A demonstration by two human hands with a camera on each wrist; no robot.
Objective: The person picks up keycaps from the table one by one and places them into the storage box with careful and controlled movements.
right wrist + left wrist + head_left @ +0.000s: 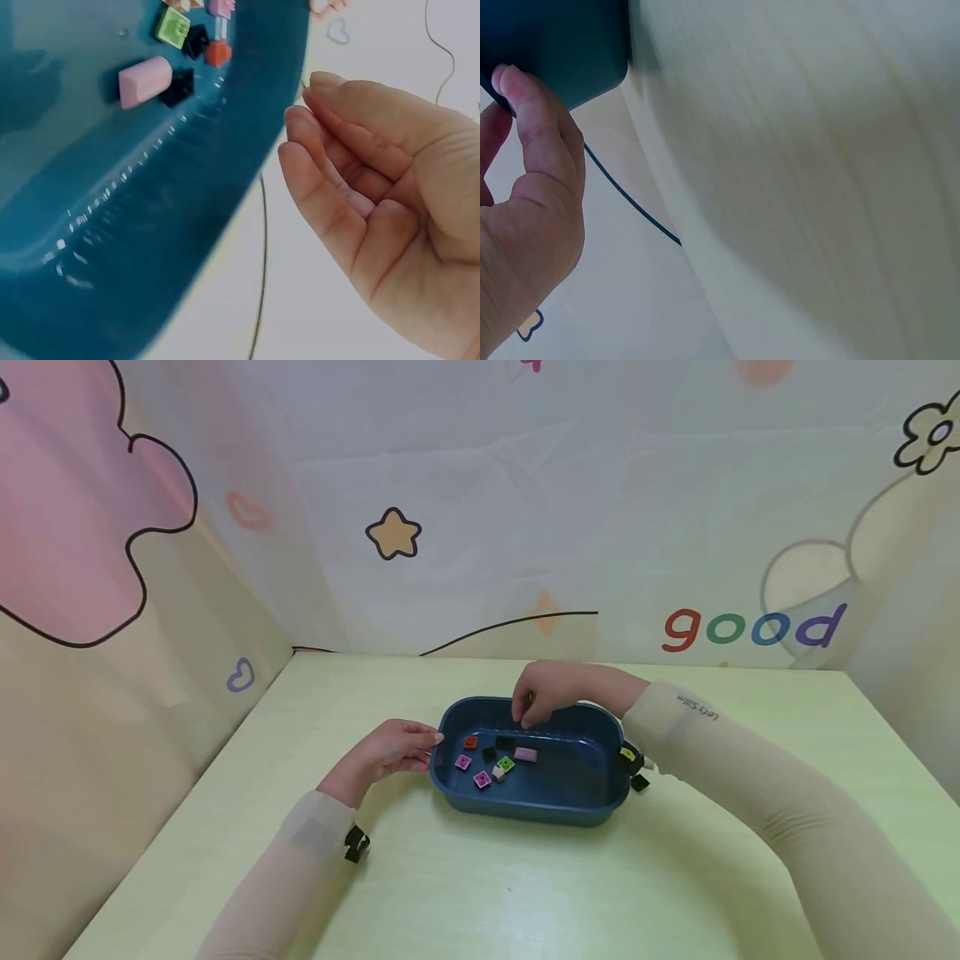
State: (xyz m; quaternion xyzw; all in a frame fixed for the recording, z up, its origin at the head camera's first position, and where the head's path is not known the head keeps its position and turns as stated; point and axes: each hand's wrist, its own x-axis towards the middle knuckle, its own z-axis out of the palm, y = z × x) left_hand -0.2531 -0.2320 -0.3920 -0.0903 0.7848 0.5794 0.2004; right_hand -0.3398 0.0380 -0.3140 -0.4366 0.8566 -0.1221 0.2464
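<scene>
A dark blue oblong tub [525,812] stands on the table. Its left rim is pinched by the left hand [393,747], thumb at the top edge and fingers against the outer wall in the left wrist view. Over the far rim comes the right hand [543,693], fingers loosely bent and nothing visible between them. Small toy bricks lie in the tub's left half: a long pink brick [145,82], a green brick [506,764], an orange-red brick [470,742], a beige brick [498,773], two magenta bricks [482,779] and black bricks [489,754].
The pale yellow-green table [480,893] extends around the tub. Behind it hangs a printed cloth [480,568] with a star and the word "good". Black camera straps sit on both wrists, the right strap [630,758] overlapping the tub's right end in the head view.
</scene>
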